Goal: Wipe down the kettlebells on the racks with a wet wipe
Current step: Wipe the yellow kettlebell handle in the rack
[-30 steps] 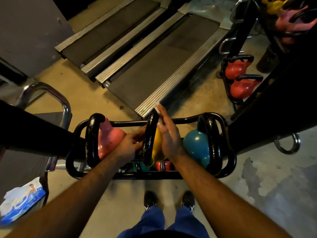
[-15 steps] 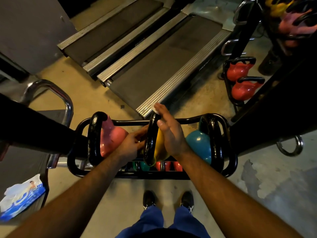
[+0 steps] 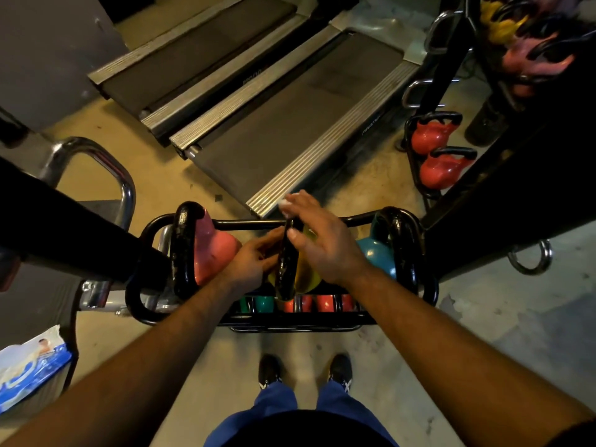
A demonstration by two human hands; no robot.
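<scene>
While both forearms reach forward over the black rack [image 3: 429, 285], the right hand [image 3: 325, 245] lies flat, fingers straight, pressing a white wet wipe [image 3: 285, 206] against the far end of the yellow kettlebell [image 3: 308, 279]'s black handle. On that handle's left side, the left hand [image 3: 250, 261] curls its fingers round it. Pink kettlebell [image 3: 214, 250] sits left, teal kettlebell [image 3: 375, 256] right.

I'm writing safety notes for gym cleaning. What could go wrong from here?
The yellow kettlebell sits between the pink one and the teal one; if it rocks, the left hand could be pinched. The right hand lies flat, so the wet wipe might slip. Both shoes stand directly below the rack.
</scene>
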